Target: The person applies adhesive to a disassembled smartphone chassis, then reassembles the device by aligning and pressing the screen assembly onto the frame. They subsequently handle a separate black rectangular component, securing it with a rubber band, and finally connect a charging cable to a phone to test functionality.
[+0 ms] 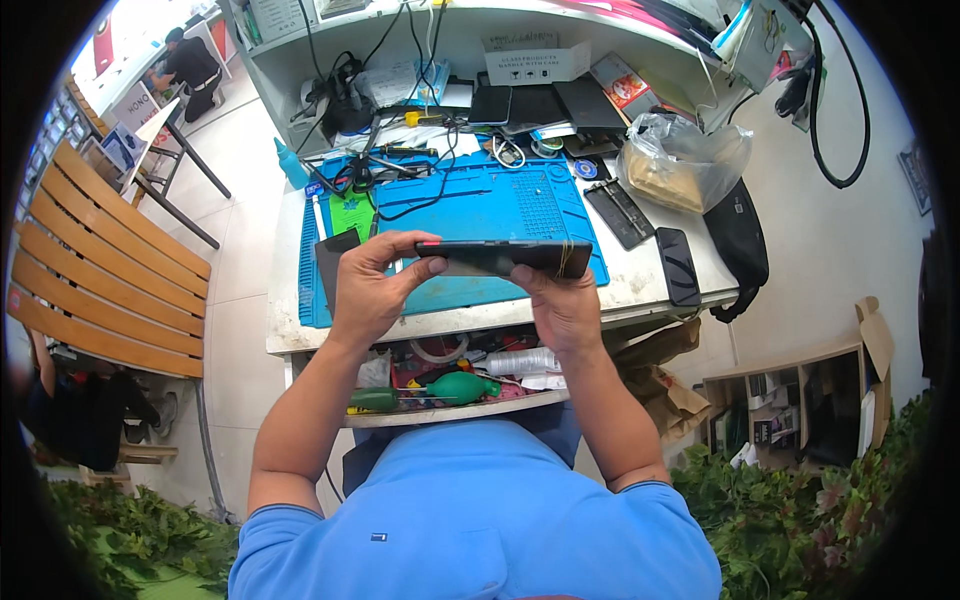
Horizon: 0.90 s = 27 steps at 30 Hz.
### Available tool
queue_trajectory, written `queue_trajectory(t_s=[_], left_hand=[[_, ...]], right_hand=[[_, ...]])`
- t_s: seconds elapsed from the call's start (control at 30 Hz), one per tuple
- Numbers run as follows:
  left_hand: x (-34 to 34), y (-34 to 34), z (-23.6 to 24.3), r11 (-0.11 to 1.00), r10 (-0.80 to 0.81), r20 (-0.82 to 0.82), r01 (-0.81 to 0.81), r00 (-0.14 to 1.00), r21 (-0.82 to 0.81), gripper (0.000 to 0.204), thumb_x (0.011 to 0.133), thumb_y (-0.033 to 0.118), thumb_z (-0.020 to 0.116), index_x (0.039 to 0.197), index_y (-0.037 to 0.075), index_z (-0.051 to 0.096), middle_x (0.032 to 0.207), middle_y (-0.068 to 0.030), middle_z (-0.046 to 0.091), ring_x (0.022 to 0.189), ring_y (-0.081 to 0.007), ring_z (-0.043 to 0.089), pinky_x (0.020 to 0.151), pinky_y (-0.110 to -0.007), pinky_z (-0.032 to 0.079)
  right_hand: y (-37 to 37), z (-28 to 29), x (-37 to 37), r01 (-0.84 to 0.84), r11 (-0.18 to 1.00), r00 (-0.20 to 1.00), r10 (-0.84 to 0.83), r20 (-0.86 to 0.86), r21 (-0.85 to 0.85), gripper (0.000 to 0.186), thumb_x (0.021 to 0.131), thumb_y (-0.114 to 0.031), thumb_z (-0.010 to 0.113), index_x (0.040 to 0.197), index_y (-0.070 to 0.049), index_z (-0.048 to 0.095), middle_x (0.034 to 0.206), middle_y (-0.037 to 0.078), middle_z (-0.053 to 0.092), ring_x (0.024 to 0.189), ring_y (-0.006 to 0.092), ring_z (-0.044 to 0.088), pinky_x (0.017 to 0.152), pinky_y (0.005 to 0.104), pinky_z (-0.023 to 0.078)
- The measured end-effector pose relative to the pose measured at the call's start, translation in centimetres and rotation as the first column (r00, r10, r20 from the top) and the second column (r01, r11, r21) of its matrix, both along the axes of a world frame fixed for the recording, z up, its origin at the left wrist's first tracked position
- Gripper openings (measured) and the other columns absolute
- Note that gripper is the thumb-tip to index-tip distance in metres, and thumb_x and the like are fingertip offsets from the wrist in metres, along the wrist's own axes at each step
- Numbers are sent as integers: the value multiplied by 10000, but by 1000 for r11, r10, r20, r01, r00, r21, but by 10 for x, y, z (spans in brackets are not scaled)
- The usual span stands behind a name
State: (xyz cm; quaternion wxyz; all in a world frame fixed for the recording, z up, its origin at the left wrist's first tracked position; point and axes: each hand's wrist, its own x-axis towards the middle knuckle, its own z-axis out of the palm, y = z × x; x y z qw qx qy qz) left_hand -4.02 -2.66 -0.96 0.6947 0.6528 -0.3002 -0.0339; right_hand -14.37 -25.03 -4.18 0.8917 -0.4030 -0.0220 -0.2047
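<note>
A dark smartphone [500,258] is held up edge-on over the bench, with rubber bands around its right end. My left hand [372,285] pinches its left end between thumb and fingers, near a small red spot. Around the banded right end closes my right hand [562,298], thumb on the near face. Below lies a blue repair mat [440,205]. A dark flat piece [335,262] rests on the mat's left side, partly behind my left hand. Another black phone [678,266] lies on the white bench to the right, beside a black phone-sized frame or holder [619,213].
An open drawer [460,412] under the bench holds a green blower bulb [455,388] and tools. Cables [357,175] tangle at the mat's back left, near a teal bottle [290,163]. A clear plastic bag [685,160] sits back right. A wooden slatted bench [110,260] stands left.
</note>
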Motion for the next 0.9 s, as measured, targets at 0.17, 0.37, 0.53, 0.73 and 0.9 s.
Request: queue_trajectory(t_s=[0.17, 0.37, 0.53, 0.73, 0.9], left_hand=[[7, 6, 15, 990, 12, 432, -72, 902, 123, 296, 812, -43, 895, 1082, 61, 833, 1028, -78, 810, 959, -186, 764, 843, -289, 602], [16, 8, -3, 985, -40, 477, -47, 878, 169, 324, 781, -90, 891, 1066, 47, 821, 1047, -98, 799, 993, -210, 763, 865, -327, 620], [19, -4, -21, 982, -85, 401, 8, 912, 190, 305, 770, 6, 941, 1038, 64, 807, 1097, -78, 783, 1046, -222, 744, 894, -351, 602], [12, -25, -34, 974, -187, 335, 130, 923, 185, 305, 793, 27, 942, 1072, 87, 833, 1086, -64, 779, 998, -186, 754, 838, -323, 619], [10, -24, -40, 970, -188, 338, 120, 922, 212, 313, 784, -46, 920, 1062, 56, 817, 1108, -79, 776, 1024, -191, 756, 873, -314, 643]], right_hand=[[-30, 2, 0, 100, 870, 993, -59, 100, -482, 324, 804, 150, 870, 1061, -38, 807, 1112, 75, 807, 1082, 173, 752, 963, 321, 613], [-44, 18, -5, 264, 365, 964, -127, 233, -893, 301, 808, 63, 877, 1083, -41, 814, 1049, 114, 821, 956, 241, 795, 849, 328, 629], [-50, 6, -9, 211, 356, 976, -131, 175, -910, 310, 808, 94, 847, 1087, -35, 815, 1058, 128, 824, 950, 246, 803, 846, 333, 635], [-53, -5, -4, 208, 334, 977, -107, 182, -920, 365, 778, 128, 802, 1097, -49, 813, 1065, 129, 822, 970, 259, 805, 838, 337, 642], [-52, -10, -5, 195, 301, 980, -96, 174, -934, 363, 782, 119, 795, 1105, -45, 808, 1108, 131, 816, 968, 269, 803, 839, 342, 646]])
